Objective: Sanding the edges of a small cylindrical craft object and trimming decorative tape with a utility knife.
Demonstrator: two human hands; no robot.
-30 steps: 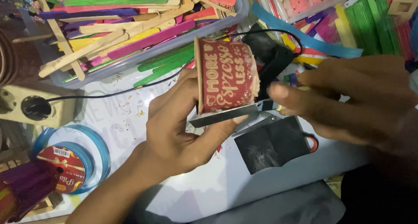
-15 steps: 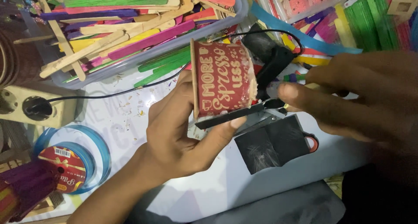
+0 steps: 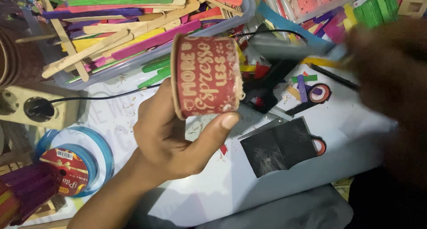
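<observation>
One red paper cup point(image 3: 207, 80) | left hand point(image 3: 178, 135) gripping | one glue gun point(image 3: 275, 55)

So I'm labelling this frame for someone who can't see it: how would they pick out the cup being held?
Start at the clear bin of coloured craft sticks along the top. Just below it the left hand holds up a short red paper cup on its side, thumb under it. It alone is red with white lettering and a ragged cut edge; the right hand is a blur beside it.
</observation>
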